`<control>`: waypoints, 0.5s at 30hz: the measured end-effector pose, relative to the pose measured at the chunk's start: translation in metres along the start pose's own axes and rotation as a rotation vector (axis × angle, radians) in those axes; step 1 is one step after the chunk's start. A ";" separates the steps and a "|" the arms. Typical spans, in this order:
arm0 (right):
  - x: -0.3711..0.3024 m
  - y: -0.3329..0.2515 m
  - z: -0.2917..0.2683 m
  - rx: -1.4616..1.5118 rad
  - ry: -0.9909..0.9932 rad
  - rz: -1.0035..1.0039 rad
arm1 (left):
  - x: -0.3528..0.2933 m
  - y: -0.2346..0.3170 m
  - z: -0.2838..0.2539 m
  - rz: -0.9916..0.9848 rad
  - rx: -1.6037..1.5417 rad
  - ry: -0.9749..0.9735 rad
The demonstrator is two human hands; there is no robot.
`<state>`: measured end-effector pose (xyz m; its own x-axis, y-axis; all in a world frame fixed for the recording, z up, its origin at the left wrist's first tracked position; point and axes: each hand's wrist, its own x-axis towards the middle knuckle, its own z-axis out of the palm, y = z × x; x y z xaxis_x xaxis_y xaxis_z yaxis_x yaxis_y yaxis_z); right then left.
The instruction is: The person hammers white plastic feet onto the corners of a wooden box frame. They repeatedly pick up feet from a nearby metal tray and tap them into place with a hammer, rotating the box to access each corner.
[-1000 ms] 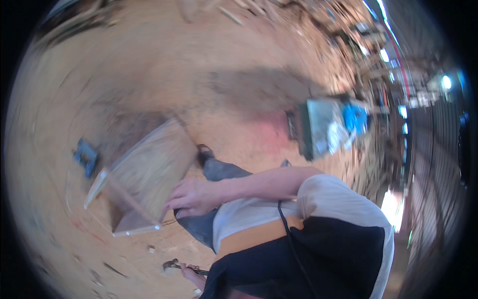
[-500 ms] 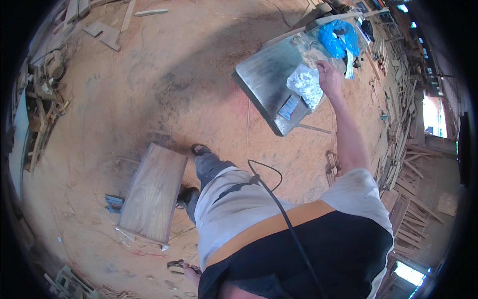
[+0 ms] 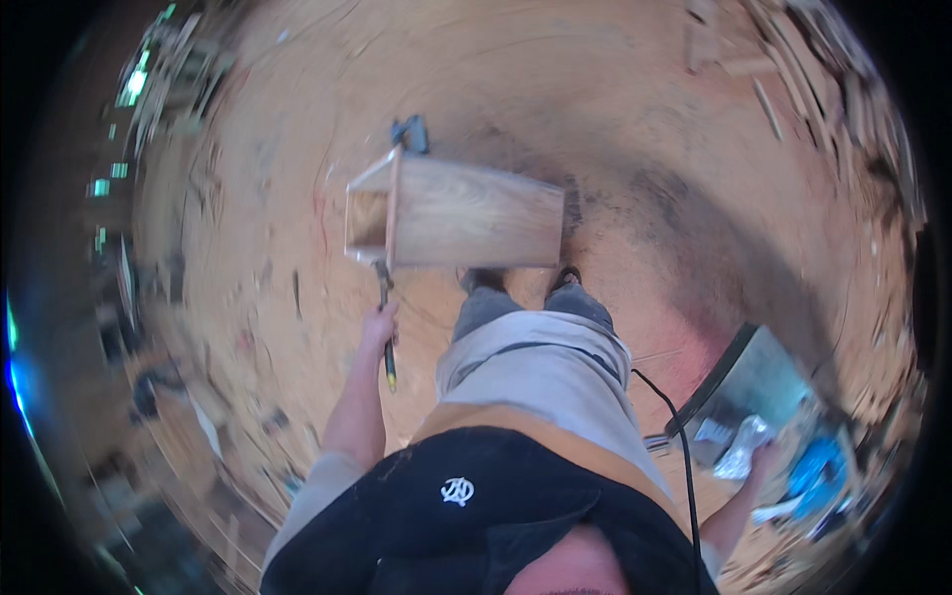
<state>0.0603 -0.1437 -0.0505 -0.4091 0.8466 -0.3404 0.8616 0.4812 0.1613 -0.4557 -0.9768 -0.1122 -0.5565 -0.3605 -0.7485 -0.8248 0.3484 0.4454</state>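
While the left hand (image 3: 378, 325) is closed round the shaft of a hammer (image 3: 389, 359), whose head shows against the near left corner of a wooden box (image 3: 476, 213), the right hand (image 3: 763, 460) is at a clear plastic bag (image 3: 742, 448) on the table (image 3: 769, 367), close to its near edge; that part is small and blurred, so I cannot tell how far its fingers are open or whether they grip. A blue bag (image 3: 818, 468) sits toward the table's right end. The hammer should be stiff and head-heavy, best held low on the shaft. The bag looks light, soft and slippery, better gathered at its top than pinched. Lying on the floor (image 3: 476, 59) by the feet, the box looks rigid and fairly heavy, best taken by both long edges.
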 end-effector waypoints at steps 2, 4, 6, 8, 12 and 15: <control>0.006 -0.019 -0.017 -0.058 0.060 -0.019 | -0.010 -0.008 0.004 -0.032 0.008 0.045; 0.004 -0.031 -0.029 -0.182 -0.021 0.054 | -0.019 -0.017 0.005 -0.064 0.029 0.076; 0.011 -0.032 -0.029 -0.302 -0.065 0.040 | -0.026 -0.030 0.005 -0.088 0.006 0.091; 0.020 -0.021 -0.020 -0.334 -0.083 -0.038 | -0.031 -0.046 0.007 -0.120 -0.004 0.086; 0.041 0.027 -0.011 0.184 -0.149 0.215 | -0.045 -0.087 0.015 -0.170 0.017 0.064; 0.053 0.063 -0.029 -0.414 -0.173 -0.024 | -0.047 -0.112 0.021 -0.201 0.036 0.055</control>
<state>0.0840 -0.0625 -0.0314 -0.3411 0.8003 -0.4931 0.6448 0.5809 0.4967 -0.3352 -0.9807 -0.1366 -0.3863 -0.4720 -0.7924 -0.9163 0.2952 0.2708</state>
